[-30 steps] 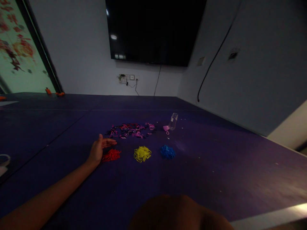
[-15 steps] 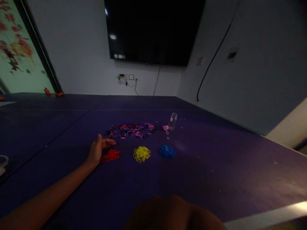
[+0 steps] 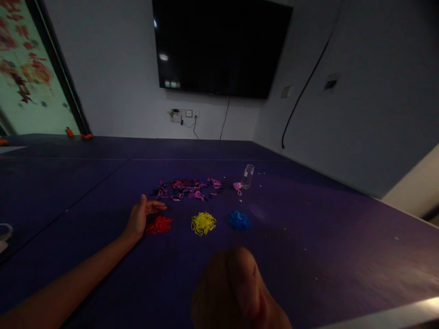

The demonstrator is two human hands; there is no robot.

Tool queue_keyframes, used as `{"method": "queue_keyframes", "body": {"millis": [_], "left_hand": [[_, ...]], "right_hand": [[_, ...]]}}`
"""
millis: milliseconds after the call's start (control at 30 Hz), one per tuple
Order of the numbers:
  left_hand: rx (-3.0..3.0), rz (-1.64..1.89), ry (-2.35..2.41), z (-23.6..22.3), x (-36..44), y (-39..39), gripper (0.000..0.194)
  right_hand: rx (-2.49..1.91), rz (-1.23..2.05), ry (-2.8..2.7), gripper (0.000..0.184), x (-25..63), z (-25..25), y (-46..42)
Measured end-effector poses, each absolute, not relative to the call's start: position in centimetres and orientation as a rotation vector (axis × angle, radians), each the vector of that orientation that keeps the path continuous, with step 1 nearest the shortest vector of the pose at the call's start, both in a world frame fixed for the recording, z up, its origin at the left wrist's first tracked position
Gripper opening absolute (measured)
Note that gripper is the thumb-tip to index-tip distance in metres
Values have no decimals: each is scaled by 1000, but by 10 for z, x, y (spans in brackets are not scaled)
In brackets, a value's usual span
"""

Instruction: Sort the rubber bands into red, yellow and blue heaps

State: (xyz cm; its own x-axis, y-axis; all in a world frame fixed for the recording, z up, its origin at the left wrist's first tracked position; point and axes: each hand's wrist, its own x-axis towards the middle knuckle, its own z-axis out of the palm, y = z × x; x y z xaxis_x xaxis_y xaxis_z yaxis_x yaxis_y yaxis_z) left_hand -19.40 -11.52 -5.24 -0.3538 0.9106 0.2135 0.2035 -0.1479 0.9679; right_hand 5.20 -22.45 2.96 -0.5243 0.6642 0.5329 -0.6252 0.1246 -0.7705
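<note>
My left hand (image 3: 140,216) rests on its edge on the purple surface, thumb up and fingers stretched out, holding nothing. It curves around the left and far side of a pile of red rubber bands (image 3: 159,225). To the right of that lie a yellow pile of rubber bands (image 3: 203,223) and a blue pile of rubber bands (image 3: 239,220). Close to the camera, low in the view, is my right hand (image 3: 240,290), large and dark. Its fingers look curled, with the thumb on top; whatever they may hold is hidden.
Beyond the piles spreads a loose scatter of pink, black and dark red bands (image 3: 187,188). A clear plastic bottle (image 3: 247,177) stands tilted-looking beside a pink object with a loop (image 3: 237,186). A white wall with a television (image 3: 222,45) rises behind the purple surface (image 3: 308,219).
My right hand has come further up into view at the bottom, now showing thumb and curled fingers. The left hand stays beside the red bands. The camera view has tilted slightly.
</note>
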Motion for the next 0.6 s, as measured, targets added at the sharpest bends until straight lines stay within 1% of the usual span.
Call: {"method": "queue_keyframes", "body": {"millis": [33, 133, 333, 367, 467, 600], "left_hand": [[1268, 1555, 1534, -52, -194, -115, 71], [1262, 1552, 1531, -53, -194, -115, 71], [1318, 1532, 1543, -54, -196, -114, 71], [1323, 1532, 1547, -54, -196, -114, 71], [1315, 1535, 1555, -53, -195, -115, 72], [1313, 1525, 1561, -53, -195, -115, 72]], "right_hand": [[54, 1668, -1244, 52, 48, 37, -226], [233, 1780, -1065, 51, 40, 42, -229], [326, 1734, -1000, 60, 28, 8, -225], [307, 1745, -964, 59, 28, 0, -223], [316, 1861, -970, 49, 28, -18, -221], [377, 1949, -803, 42, 26, -12, -223]]}}
